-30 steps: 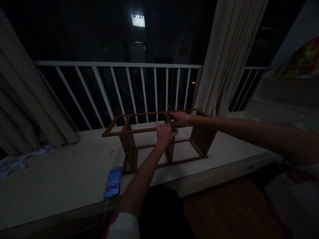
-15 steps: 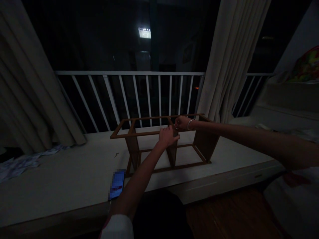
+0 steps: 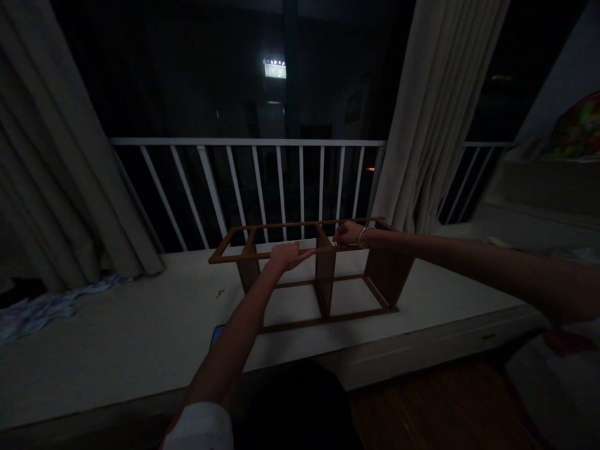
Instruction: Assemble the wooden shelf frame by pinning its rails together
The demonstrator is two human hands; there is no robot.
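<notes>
We have the brown wooden frame (image 3: 325, 269) resting on the pale ledge (image 3: 140, 325), near side of the white railing (image 3: 248, 142). We would judge it stiff and fairly light for its length, more awkward than heavy, since much of it is open space. The wood should not be slippery, though its joints could work loose if we twisted it. Our left grip (image 3: 285, 255) lies over the near upper rail (image 3: 257, 255), left of the middle panel (image 3: 323, 289), one digit stretched along the wood; we cannot tell how far the hidden fingers wrap under. Our right grip (image 3: 347, 234) is bent inward just beside the top of that panel, its fingers drawn close together, and we cannot tell whether they pinch anything small. To steady the frame, we would hold that rail close to the middle panel, where it is braced; to lift it, we would use both rails, since one alone could let it tip. We should mind the phone (image 3: 216, 335), partly hidden by our left forearm (image 3: 234, 355).
</notes>
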